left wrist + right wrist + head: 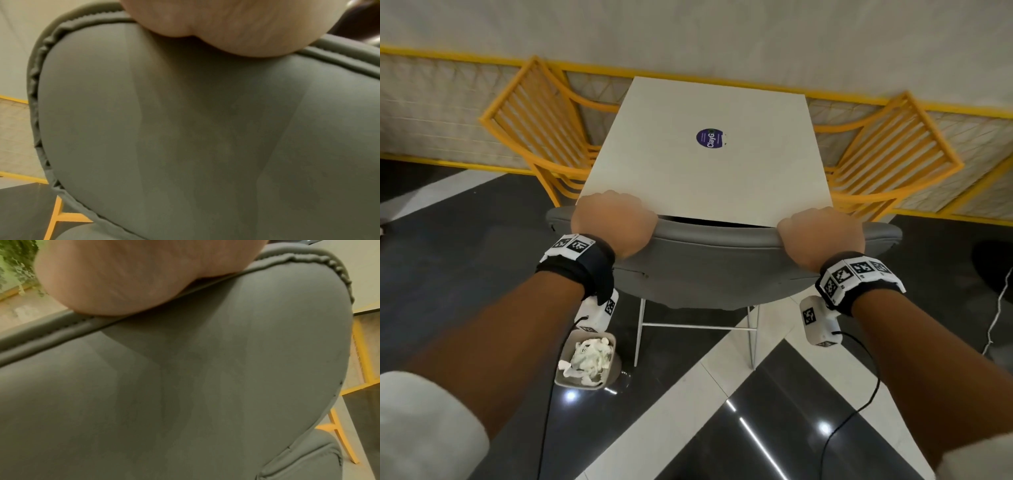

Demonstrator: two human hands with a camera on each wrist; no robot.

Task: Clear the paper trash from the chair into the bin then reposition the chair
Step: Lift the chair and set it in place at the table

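Both hands on the grey chair [705,270], which stands pushed close against the near edge of the white table [702,164]. Your left hand [614,224] curls over the backrest's top rim toward its left end; your right hand [822,236] curls over it toward the right end. Fingertips hidden over the rim.

Bin [585,363] sits on the floor just left of the chair's legs, holding the paper trash [589,358]. Seat hidden under the table, so it can't be checked.

Judgement: the repositioning step. Push evenly with both hands so the chair goes straight. Keep the left leg off the bin.
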